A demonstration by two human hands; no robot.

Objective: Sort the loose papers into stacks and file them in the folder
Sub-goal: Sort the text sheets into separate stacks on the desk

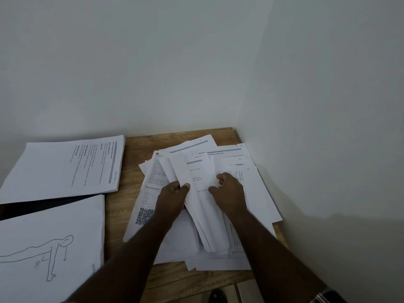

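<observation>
1. White printed loose paper sheets (203,206) lie jumbled on the wooden table (133,162) near the wall corner.
2. I see my left hand (172,193) and right hand (229,189) pinching curled sheets, fingers clamped.

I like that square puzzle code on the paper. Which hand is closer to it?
Left. The left hand grips sheets just above and right of the QR code, its forearm passing beside it. The right hand sits farther right, across the bunch of papers.

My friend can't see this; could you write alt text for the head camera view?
Both hands, left hand and right hand, grip sheets lifted from a loose pile on a wooden table. Two neat stacks lie to the left.
</observation>
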